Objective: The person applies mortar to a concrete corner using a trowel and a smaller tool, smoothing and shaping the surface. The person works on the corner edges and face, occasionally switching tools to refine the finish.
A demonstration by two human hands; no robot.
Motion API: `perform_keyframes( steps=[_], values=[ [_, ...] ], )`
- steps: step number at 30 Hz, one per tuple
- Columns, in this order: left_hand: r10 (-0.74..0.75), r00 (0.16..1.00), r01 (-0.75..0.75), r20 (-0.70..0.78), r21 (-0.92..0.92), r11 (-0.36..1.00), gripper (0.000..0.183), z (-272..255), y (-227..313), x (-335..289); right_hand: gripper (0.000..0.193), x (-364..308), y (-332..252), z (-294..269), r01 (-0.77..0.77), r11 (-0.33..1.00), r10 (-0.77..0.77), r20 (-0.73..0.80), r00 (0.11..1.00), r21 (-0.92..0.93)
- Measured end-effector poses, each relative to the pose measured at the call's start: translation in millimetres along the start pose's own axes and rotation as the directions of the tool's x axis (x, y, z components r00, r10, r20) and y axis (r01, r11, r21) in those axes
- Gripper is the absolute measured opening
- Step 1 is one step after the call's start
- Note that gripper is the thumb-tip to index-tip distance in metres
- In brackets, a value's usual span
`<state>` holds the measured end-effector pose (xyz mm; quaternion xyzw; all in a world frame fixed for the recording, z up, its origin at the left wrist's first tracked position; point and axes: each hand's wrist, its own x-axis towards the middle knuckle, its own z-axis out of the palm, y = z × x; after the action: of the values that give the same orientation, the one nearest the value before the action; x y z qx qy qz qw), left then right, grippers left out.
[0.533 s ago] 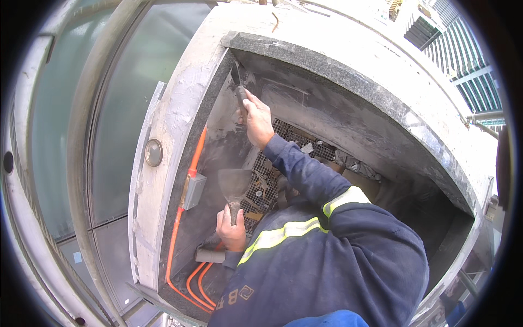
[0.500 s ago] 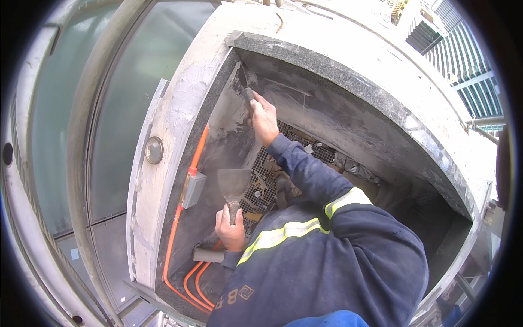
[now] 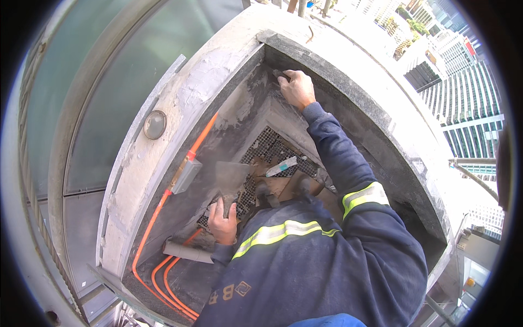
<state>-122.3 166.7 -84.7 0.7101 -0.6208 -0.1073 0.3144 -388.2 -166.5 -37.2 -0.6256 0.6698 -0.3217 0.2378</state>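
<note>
My left hand (image 3: 222,222) is closed around the handle of a wide-bladed putty knife (image 3: 232,175), its flat grey blade pointing up and away from me. Stretched far forward, my right hand (image 3: 298,90) grips a small dark-handled scraper (image 3: 279,73) at the far corner of the box-like recess. The scraper's tip is hard to make out against the dark corner. Grey, patchy plaster covers the left inner wall (image 3: 235,109) beside that corner.
Orange conduit (image 3: 150,240) and a grey junction box (image 3: 186,176) run along the left wall. A pale tube (image 3: 188,252) lies by my left forearm. Black grid matting (image 3: 267,144), cardboard and a white packet (image 3: 281,166) are on the floor. A round lamp (image 3: 155,125) sits on the outer ledge.
My right hand has moved forward and right, deeper into the far corner with the scraper. The view has shifted, showing more floor. My left hand still holds the putty knife.
</note>
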Motion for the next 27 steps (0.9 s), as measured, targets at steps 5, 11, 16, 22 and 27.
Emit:
perform_keyframes(
  steps=[5, 11, 16, 22, 27],
  values=[
    [-0.025, 1.000, 0.025, 0.001, -0.003, 1.000, 0.044, -5.3, -5.8, -1.9, 0.030, 15.9, -0.5, -17.2, 0.028, 0.999, -0.029, -0.029, 0.999, -0.038],
    [-0.026, 1.000, 0.026, -0.015, 0.001, 1.000, 0.042, -11.1, -3.4, -3.9, 0.029, 11.5, 1.6, -12.6, 0.068, 0.983, -0.090, -0.124, 0.988, -0.173],
    [-0.031, 0.999, 0.032, -0.036, 0.013, 0.999, 0.042, -9.9, -2.5, -10.4, 0.025, -1.4, 7.8, -16.6, 0.090, 0.984, -0.118, -0.182, 0.976, -0.154],
    [-0.043, 0.998, 0.043, -0.049, 0.002, 0.999, 0.042, -0.9, -0.8, -17.7, 0.025, -26.7, 18.8, -2.3, 0.106, 0.981, -0.125, -0.115, 0.985, -0.161],
    [-0.007, 0.999, 0.006, -0.049, -0.017, 1.000, 0.043, 4.3, 3.0, -15.2, 0.027, -10.9, 12.2, 17.2, 0.207, 0.945, -0.236, -0.092, 0.967, -0.251]
  ],
)
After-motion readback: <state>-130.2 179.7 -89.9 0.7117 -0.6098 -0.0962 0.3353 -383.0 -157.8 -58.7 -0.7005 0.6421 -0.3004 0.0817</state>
